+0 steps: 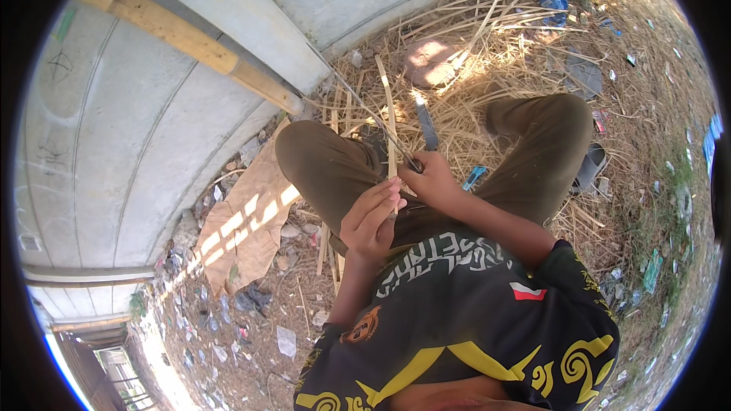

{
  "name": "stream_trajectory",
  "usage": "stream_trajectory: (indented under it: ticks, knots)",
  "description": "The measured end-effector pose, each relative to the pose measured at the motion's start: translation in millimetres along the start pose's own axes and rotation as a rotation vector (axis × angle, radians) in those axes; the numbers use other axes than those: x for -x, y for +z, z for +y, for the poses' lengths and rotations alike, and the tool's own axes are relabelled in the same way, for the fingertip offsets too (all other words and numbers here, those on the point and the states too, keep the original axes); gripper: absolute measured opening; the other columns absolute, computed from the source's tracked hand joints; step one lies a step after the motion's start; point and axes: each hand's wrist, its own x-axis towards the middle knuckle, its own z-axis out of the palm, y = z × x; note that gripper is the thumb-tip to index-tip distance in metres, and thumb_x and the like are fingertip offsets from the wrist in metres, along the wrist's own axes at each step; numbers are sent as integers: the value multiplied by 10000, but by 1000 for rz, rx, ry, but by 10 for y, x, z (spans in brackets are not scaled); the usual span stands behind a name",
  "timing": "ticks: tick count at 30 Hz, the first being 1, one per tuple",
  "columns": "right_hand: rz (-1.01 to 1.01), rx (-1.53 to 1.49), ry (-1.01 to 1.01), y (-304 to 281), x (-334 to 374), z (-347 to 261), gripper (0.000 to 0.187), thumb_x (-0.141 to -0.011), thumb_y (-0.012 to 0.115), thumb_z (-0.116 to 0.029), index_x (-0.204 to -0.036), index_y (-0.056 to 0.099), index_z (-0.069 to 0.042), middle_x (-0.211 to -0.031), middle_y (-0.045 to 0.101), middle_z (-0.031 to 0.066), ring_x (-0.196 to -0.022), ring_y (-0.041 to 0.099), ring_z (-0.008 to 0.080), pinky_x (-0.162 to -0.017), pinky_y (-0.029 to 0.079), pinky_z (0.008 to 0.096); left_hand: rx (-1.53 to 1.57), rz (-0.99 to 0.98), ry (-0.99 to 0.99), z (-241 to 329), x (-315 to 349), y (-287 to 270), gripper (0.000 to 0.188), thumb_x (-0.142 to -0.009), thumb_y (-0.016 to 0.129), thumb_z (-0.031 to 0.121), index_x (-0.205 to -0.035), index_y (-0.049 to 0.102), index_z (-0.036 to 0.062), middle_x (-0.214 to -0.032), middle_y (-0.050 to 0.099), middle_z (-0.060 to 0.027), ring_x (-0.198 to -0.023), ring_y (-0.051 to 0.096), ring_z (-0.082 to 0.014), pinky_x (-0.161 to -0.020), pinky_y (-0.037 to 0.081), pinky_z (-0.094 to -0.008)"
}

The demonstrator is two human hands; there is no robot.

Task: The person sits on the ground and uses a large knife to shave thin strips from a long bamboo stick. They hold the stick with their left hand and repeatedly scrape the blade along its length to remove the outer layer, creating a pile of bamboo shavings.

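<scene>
While the left hand (371, 221) grasps a pale, narrow strip (391, 118) near its lower end—fingertips closed over it—the right hand (438, 181) is clenched round the near end of a thin dark rod (358, 97), just right of the strip. The strip, taken as the reference point, stands lengthwise before the person's body, between the two knees, its far end pointing away. The rod slants across it toward the upper left; whether the two touch cannot be told, nor can the rod's exact kind.

Right of the strip lies a flat grey blade-like piece (426, 125); farther right and nearer the person, a small blue item (474, 176). A rounded stone (431, 63) is noted just right of the strip's far end, with loose strips (491, 19) scattered beyond it. Left of the strip are the brown-trousered knee (316, 158) and a sheet of brown cardboard (245, 240) on the ground—partly sunlit. A bamboo pole (190, 40) and a pale panelled wall (99, 137) stand farther left.
</scene>
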Motion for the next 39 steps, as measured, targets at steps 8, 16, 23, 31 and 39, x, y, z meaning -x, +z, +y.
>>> stream_trajectory:
  ticks: [8,16,23,31,39]
  knots:
    - [18,238,22,-53,-44,106,303,-851,677,-234,-748,655,50,-558,591,164,-475,567,235,-517,442,403,-131,-37,-95,145,-187,-86,281,-812,667,-167,-1076,668,-70,-1075,681,-215,-1039,688,-353,-840,624,-376]
    - [29,271,-69,-13,54,-84,300,-845,684,-246,-761,663,40,-579,595,205,-503,592,317,-540,467,413,-72,114,-116,56,-180,-121,206,-842,646,-147,-1028,624,-62,-1045,681,-225,-972,703,-333,-815,624,-370]
    - [-7,426,10,-87,-221,94,269,-842,675,-246,-808,708,19,-619,624,212,-587,649,371,-593,503,437,-125,97,-57,-81,-291,-186,207,-830,639,-152,-1015,621,-61,-1004,692,-218,-926,713,-331,-775,647,-393]
    - [-38,194,77,-72,-179,-79,290,-838,665,-247,-839,717,39,-626,627,221,-579,635,354,-600,496,425,-202,104,37,-59,-519,-246,210,-839,659,-119,-1029,624,-39,-1009,699,-199,-910,712,-324,-752,630,-381]
    - [-31,246,-42,-111,-73,-253,274,-830,663,-233,-780,685,35,-617,625,197,-510,580,316,-542,450,403,-203,130,43,-197,-617,-101,184,-857,726,-66,-993,610,-20,-946,709,-174,-860,714,-276,-746,595,-338]
